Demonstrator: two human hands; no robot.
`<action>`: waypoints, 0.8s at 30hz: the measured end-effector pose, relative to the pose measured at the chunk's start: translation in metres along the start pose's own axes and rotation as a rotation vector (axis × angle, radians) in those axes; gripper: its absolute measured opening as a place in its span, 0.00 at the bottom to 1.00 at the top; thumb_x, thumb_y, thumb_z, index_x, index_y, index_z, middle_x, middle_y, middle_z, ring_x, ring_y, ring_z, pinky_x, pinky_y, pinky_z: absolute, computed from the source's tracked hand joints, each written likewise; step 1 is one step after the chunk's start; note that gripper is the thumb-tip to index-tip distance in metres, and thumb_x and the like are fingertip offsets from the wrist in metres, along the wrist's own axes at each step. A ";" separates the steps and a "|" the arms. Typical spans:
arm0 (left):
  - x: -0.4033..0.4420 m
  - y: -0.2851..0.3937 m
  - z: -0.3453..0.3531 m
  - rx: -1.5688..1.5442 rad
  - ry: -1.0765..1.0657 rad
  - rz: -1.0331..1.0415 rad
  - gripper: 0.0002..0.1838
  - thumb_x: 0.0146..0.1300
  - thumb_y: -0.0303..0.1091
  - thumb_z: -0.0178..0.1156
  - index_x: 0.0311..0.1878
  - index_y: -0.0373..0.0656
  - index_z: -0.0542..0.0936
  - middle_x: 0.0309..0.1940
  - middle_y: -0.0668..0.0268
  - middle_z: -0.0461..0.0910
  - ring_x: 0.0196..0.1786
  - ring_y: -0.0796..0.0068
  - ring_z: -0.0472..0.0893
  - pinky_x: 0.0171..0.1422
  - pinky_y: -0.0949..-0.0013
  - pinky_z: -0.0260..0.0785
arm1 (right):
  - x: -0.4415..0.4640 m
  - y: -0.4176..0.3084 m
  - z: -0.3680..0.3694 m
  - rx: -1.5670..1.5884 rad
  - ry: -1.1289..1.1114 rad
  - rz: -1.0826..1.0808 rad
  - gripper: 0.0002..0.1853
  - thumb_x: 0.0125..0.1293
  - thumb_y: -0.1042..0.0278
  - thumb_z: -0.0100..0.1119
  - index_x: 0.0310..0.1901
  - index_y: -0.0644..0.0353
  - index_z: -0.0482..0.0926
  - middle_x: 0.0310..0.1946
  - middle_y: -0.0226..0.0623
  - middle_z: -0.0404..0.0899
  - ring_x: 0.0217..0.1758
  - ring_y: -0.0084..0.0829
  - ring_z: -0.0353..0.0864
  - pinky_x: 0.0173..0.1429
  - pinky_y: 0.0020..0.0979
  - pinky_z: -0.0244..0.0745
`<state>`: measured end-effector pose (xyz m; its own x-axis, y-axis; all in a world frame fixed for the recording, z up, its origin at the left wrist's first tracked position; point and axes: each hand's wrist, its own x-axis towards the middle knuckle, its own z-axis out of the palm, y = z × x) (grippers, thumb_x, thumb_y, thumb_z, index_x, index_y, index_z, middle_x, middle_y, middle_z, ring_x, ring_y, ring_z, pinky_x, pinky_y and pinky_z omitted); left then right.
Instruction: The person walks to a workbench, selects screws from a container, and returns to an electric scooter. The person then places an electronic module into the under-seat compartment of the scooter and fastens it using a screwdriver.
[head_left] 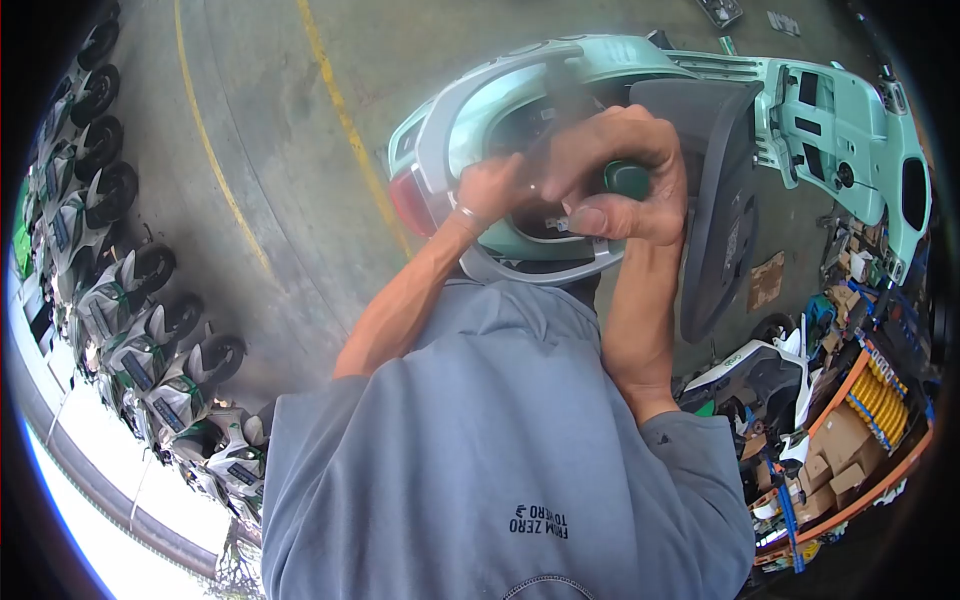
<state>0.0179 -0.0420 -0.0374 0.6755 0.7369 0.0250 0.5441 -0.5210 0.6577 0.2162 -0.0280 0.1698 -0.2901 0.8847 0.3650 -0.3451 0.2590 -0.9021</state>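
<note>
My right hand (635, 165) is curled round a tool with a dark green, round handle end (627, 180). The rest of that tool is hidden by my fingers and smeared by motion. My left hand (490, 188), a band on its wrist, is closed at the near-left rim of the opening under the seat; what its fingertips grip is hidden. Both hands are over a mint-green scooter (625, 55), whose storage opening (525, 120) is uncovered. The dark grey seat (722, 210) is tipped up beside my right forearm. A grey rail (432, 150) curves round the tail, next to a red tail light (408, 203).
A row of parked scooters (130, 270) lines the left side. Yellow lines (340, 105) run along the concrete floor. To the right stand an orange-framed rack (850, 380) with cardboard boxes (845, 445) and white body panels (745, 360). A flat brown piece (767, 280) lies on the floor.
</note>
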 end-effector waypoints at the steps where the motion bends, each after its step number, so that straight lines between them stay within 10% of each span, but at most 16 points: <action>1: 0.003 0.004 -0.008 0.004 0.007 0.088 0.22 0.54 0.52 0.68 0.44 0.47 0.77 0.24 0.62 0.81 0.26 0.58 0.82 0.28 0.57 0.74 | -0.004 -0.005 0.010 0.035 0.161 0.062 0.07 0.56 0.76 0.67 0.36 0.68 0.83 0.20 0.34 0.79 0.23 0.22 0.75 0.32 0.25 0.68; 3: 0.004 0.006 -0.010 0.053 -0.025 0.150 0.16 0.55 0.48 0.67 0.40 0.49 0.80 0.24 0.66 0.80 0.27 0.60 0.81 0.28 0.57 0.73 | -0.011 0.000 0.021 0.041 0.323 0.047 0.18 0.56 0.76 0.69 0.49 0.68 0.80 0.23 0.32 0.80 0.23 0.18 0.74 0.30 0.23 0.68; 12: 0.001 -0.004 0.004 0.057 -0.056 0.125 0.11 0.53 0.44 0.67 0.33 0.48 0.81 0.26 0.65 0.81 0.30 0.60 0.82 0.31 0.56 0.75 | -0.008 0.022 0.048 -0.641 0.961 -0.272 0.12 0.62 0.68 0.69 0.44 0.66 0.83 0.33 0.35 0.85 0.31 0.25 0.80 0.39 0.26 0.75; 15: 0.000 -0.002 0.005 0.069 -0.018 0.121 0.10 0.54 0.44 0.67 0.33 0.49 0.82 0.26 0.66 0.81 0.30 0.60 0.83 0.31 0.56 0.75 | 0.007 -0.016 0.026 -0.646 0.403 -0.034 0.05 0.57 0.71 0.69 0.31 0.64 0.86 0.38 0.40 0.86 0.49 0.36 0.81 0.55 0.33 0.73; 18: -0.001 0.000 0.002 0.062 -0.053 0.123 0.10 0.53 0.44 0.67 0.35 0.51 0.83 0.26 0.66 0.82 0.30 0.61 0.83 0.30 0.56 0.75 | 0.006 -0.027 0.021 -0.312 0.320 0.302 0.06 0.59 0.76 0.67 0.39 0.64 0.87 0.33 0.38 0.86 0.38 0.27 0.85 0.44 0.26 0.78; 20: 0.003 -0.005 0.007 -0.003 0.020 0.166 0.10 0.53 0.43 0.67 0.37 0.52 0.83 0.26 0.67 0.82 0.30 0.62 0.83 0.30 0.57 0.76 | 0.004 -0.017 0.023 -0.321 0.171 0.089 0.08 0.60 0.79 0.67 0.42 0.67 0.86 0.31 0.38 0.86 0.31 0.23 0.85 0.38 0.24 0.78; 22: 0.002 -0.002 0.002 0.033 -0.041 0.120 0.10 0.54 0.43 0.65 0.37 0.52 0.84 0.27 0.67 0.82 0.30 0.62 0.83 0.30 0.57 0.76 | 0.003 -0.002 0.048 -0.410 0.327 0.028 0.09 0.61 0.79 0.66 0.43 0.67 0.85 0.32 0.37 0.87 0.30 0.22 0.84 0.37 0.23 0.78; 24: 0.000 -0.005 0.002 0.041 -0.119 0.140 0.10 0.54 0.44 0.65 0.36 0.50 0.83 0.27 0.66 0.82 0.29 0.61 0.83 0.30 0.58 0.75 | 0.002 0.011 0.072 -0.783 0.970 -0.148 0.09 0.64 0.79 0.64 0.45 0.68 0.84 0.35 0.38 0.87 0.31 0.23 0.84 0.37 0.21 0.78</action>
<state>0.0162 -0.0403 -0.0426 0.7987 0.6013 0.0231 0.4589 -0.6335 0.6229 0.1481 -0.0515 0.1773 0.5956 0.6621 0.4548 0.4001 0.2464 -0.8827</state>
